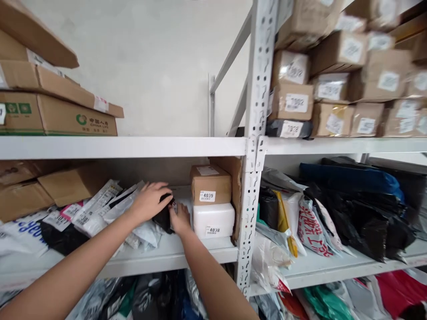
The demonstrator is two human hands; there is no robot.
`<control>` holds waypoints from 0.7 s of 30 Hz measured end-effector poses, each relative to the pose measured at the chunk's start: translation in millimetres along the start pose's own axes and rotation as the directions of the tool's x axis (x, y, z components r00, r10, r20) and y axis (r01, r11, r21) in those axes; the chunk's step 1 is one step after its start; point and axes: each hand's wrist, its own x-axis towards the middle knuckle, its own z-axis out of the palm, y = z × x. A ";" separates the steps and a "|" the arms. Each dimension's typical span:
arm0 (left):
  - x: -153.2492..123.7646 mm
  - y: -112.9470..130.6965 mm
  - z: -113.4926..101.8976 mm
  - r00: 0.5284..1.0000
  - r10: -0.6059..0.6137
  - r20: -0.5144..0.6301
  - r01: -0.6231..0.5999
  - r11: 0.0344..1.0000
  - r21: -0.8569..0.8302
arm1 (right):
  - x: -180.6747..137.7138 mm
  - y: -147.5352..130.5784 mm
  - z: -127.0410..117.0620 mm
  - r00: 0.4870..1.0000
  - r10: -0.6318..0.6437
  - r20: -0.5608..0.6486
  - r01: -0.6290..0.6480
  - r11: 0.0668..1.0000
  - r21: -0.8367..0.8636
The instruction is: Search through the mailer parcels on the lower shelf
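Note:
Both my hands reach into the middle shelf of a white metal rack. My left hand lies on top of a small black parcel, fingers curled over it. My right hand grips the same black parcel from its right side. The parcel stands at the right end of a pile of white and grey mailer bags. Just right of my hands a brown carton labelled 4039 sits on a white box labelled 4038.
A perforated steel upright divides the bays. Right of it lie black, blue and white poly bags. Labelled cartons fill the upper right shelf; flat cartons stack at upper left. More bags lie on the shelf below.

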 end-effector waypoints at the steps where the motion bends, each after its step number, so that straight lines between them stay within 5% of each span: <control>1: -10.8 2.3 -4.5 0.990 0.031 -0.140 -0.038 0.998 -0.045 | -0.4 -0.4 -0.8 1.000 -0.002 -0.017 0.002 1.000 0.003; 5: -83.3 10.2 -12.4 0.835 0.177 -0.520 -0.228 0.973 -0.034 | -0.6 2.6 -0.6 0.999 -0.022 -0.038 0.022 1.000 0.009; 7: -130.5 12.3 -6.5 0.795 0.206 -0.570 -0.254 0.967 -0.006 | 2.7 7.6 2.4 0.999 -0.025 -0.042 0.025 1.000 0.007; 9: -181.3 12.1 11.1 0.806 0.160 -0.570 -0.211 0.977 -0.024 | 7.7 14.0 6.2 0.994 -0.052 -0.101 0.056 0.997 0.044; 12: -265.4 8.8 65.7 0.857 -0.060 -0.512 -0.011 0.991 -0.134 | 10.8 20.5 8.1 0.955 -0.191 -0.226 0.221 0.969 0.113; 14: -329.1 7.5 117.4 0.882 -0.332 -0.335 0.257 0.934 -0.249 | 4.7 19.0 4.8 0.901 -0.314 -0.298 0.360 0.926 0.112; 15: -363.4 8.1 144.5 0.857 -0.481 -0.186 0.428 0.864 -0.266 | -1.5 16.5 2.0 0.868 -0.369 -0.334 0.422 0.901 0.102; 17: -434.4 13.4 192.1 0.724 -0.657 0.209 0.689 0.695 -0.206 | -20.5 10.8 -4.8 0.784 -0.476 -0.399 0.540 0.839 0.061; 18: -469.2 18.0 209.7 0.600 -0.684 0.416 0.775 0.626 -0.088 | -32.9 9.6 -8.5 0.738 -0.529 -0.419 0.597 0.801 0.040; 20: -530.8 29.6 228.5 0.376 -0.663 0.647 0.814 0.570 0.111 | -63.1 16.3 -15.4 0.627 -0.634 -0.453 0.710 0.704 -0.003; 21: -555.0 35.5 230.8 0.309 -0.655 0.690 0.804 0.567 0.179 | -81.0 26.3 -18.3 0.565 -0.688 -0.455 0.763 0.646 -0.031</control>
